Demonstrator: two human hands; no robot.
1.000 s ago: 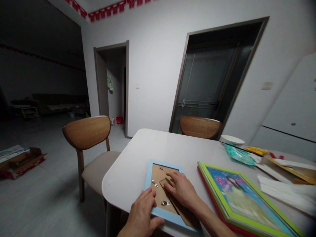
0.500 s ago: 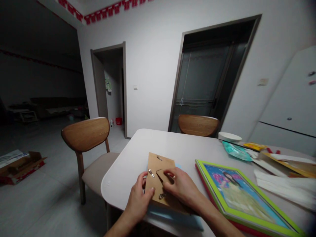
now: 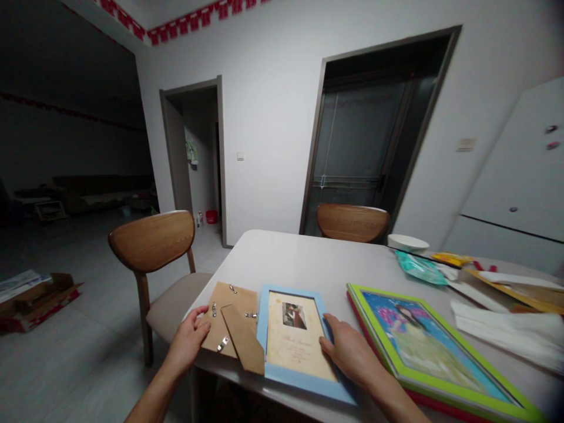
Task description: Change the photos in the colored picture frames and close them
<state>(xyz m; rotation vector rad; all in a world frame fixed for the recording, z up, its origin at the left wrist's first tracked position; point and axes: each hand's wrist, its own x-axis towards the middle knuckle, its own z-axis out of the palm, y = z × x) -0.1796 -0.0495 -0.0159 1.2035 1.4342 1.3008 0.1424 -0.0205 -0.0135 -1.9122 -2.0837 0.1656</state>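
A brown picture-frame backing board point(image 3: 211, 335) lies at the table's near left edge, with metal clips and a folded stand leg point(image 3: 242, 341) on it. My left hand point(image 3: 187, 341) is closed on its left edge, thumb on top. Right beside it is a light blue picture frame point(image 3: 263, 329) holding a cream printed insert point(image 3: 293, 346) with a small photo. The board's right corner meets the frame's left side. Around the frame's right edge my right hand point(image 3: 348, 352) is closed, thumb over the front; its other fingers are partly hidden.
To the right, a green picture frame point(image 3: 374, 335) lies on a red one point(image 3: 359, 317). Beyond are a teal packet point(image 3: 420, 269), a white bowl point(image 3: 408, 243) and torn paper packaging point(image 3: 497, 329). Wooden chairs point(image 3: 154, 239) stand at the left and far sides of the white table point(image 3: 282, 255).
The backing board has moved left off the blue frame, whose front insert now shows. My left hand has moved left with the board; my right hand went from the stand leg to the frame's right edge.
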